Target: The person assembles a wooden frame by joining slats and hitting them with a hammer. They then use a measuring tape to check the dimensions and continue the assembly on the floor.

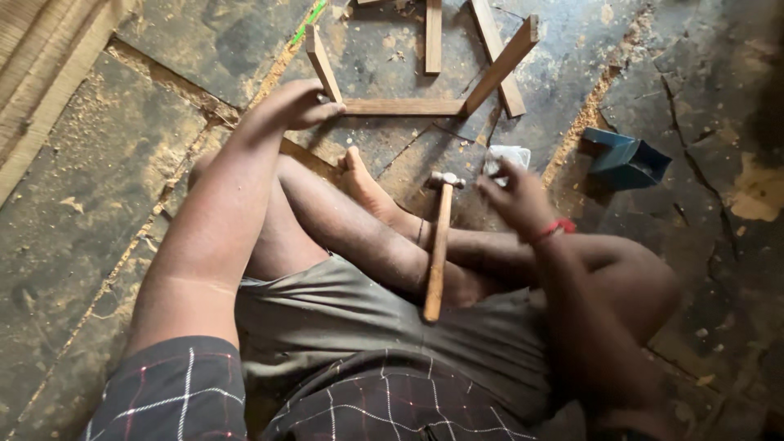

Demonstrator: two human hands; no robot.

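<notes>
Wooden-handled hammer [437, 249] lies nearest, resting across the person's crossed legs, its metal head pointing away from the body and neither hand on it. Just beyond its head, the right hand [514, 196] — a red band at the wrist — has its fingers pinched together at a small white packet [508, 157] on the floor; whether they actually grip it I cannot tell. Further out on the other side, the left hand [294, 104] rests curled on a wooden frame [404, 106] of thin slats, touching its near corner. A blue box [625, 159] sits on the dusty floor [98, 204] to the right, apart from the hands.
</notes>
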